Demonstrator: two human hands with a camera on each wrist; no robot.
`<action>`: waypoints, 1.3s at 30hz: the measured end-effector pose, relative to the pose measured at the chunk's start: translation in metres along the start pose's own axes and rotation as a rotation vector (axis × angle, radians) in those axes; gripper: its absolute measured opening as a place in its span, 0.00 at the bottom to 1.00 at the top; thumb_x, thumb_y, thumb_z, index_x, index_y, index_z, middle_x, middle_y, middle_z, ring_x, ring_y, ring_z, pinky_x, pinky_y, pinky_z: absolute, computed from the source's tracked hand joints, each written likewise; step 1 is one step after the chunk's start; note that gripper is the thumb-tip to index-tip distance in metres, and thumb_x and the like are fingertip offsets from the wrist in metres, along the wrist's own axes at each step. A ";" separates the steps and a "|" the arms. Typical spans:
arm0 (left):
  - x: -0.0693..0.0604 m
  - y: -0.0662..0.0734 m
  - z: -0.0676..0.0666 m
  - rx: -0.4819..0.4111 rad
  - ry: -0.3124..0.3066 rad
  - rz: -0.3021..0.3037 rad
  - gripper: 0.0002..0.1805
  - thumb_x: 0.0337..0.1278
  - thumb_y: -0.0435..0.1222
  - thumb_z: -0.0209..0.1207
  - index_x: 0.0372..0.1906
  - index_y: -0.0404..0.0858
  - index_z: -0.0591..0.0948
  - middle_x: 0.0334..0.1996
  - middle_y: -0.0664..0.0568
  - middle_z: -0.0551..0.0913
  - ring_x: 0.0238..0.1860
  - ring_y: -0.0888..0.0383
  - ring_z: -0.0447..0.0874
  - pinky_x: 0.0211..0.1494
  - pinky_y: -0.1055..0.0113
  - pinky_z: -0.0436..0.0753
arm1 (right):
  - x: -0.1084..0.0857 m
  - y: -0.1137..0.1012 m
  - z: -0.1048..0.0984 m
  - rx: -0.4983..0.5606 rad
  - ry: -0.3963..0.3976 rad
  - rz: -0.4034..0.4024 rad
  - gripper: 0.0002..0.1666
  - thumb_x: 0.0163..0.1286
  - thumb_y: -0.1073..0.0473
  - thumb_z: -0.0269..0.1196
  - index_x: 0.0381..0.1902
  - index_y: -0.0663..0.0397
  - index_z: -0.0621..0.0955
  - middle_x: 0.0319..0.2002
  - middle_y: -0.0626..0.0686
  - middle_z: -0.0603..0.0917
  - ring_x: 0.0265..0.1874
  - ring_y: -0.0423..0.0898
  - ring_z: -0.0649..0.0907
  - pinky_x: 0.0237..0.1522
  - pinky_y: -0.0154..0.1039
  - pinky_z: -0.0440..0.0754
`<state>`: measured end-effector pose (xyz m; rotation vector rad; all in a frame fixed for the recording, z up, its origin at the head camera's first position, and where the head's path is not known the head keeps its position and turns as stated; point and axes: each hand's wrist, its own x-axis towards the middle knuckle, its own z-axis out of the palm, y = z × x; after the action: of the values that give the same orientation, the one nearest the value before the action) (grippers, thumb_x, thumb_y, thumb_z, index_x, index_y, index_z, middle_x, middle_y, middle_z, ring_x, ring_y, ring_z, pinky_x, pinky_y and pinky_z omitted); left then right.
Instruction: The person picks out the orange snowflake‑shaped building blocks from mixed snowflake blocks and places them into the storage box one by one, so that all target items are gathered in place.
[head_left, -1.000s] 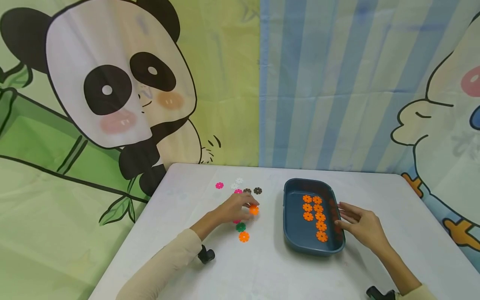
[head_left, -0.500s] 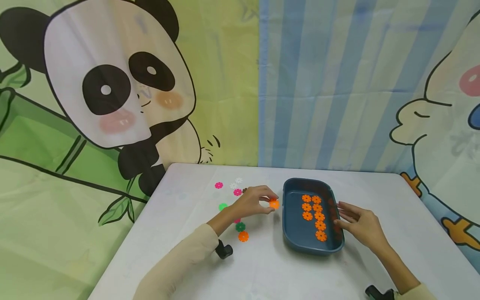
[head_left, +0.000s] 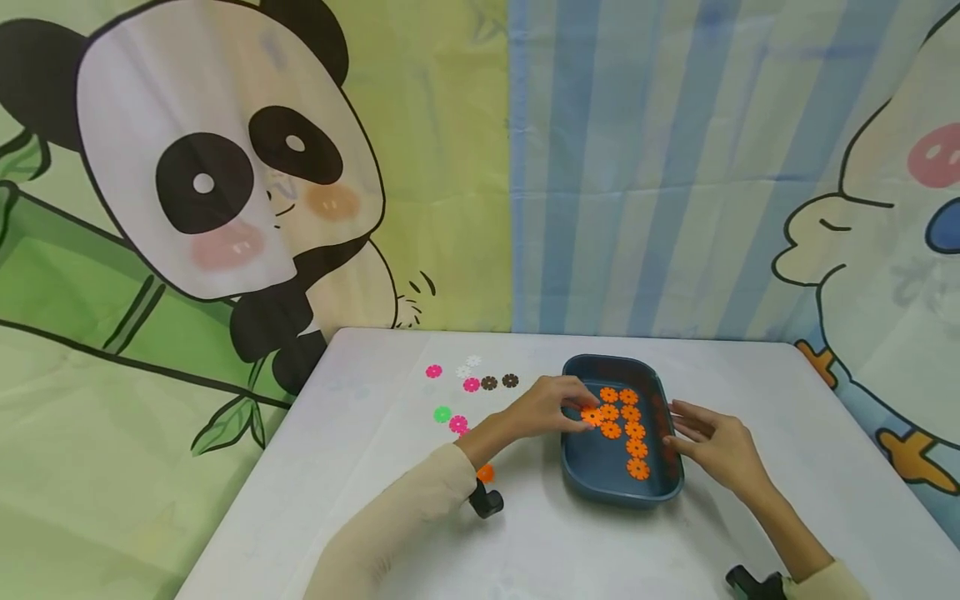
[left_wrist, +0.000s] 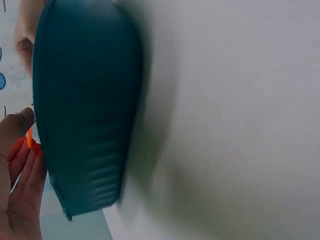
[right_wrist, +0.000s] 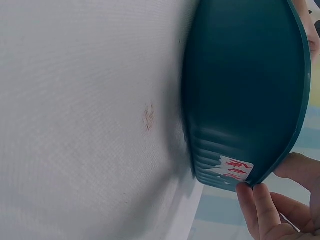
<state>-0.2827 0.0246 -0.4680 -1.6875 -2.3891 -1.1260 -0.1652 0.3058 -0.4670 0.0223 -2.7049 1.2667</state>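
My left hand reaches over the left rim of a dark blue rectangular tray. Between its thumb and fingers it pinches an orange snowflake disc, whose edge shows in the left wrist view as an orange sliver. Inside the tray lie several more orange discs, flat and in two rough columns. At the tray's right side, my right hand holds the rim, its thumb at the edge and fingertips against the outer wall, as the right wrist view shows the fingers.
Left of the tray, loose discs lie on the white table: pink, white, brown, light green and orange. My left forearm covers part of that group. A printed cloth backdrop hangs behind.
My left hand has carried the orange disc rightward from the loose group to above the tray's left part. The right hand stays at the tray's right rim.
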 end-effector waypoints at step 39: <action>0.049 0.014 0.050 0.438 -0.448 -0.077 0.20 0.51 0.46 0.70 0.49 0.42 0.86 0.43 0.59 0.85 0.37 0.73 0.78 0.43 0.84 0.74 | 0.000 -0.001 0.001 0.009 0.000 0.014 0.38 0.59 0.61 0.72 0.65 0.68 0.72 0.54 0.70 0.79 0.50 0.58 0.83 0.38 0.33 0.84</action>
<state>-0.2728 0.0947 -0.4778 -1.8362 -2.6937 -0.1931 -0.1657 0.3048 -0.4669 0.0039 -2.7035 1.2832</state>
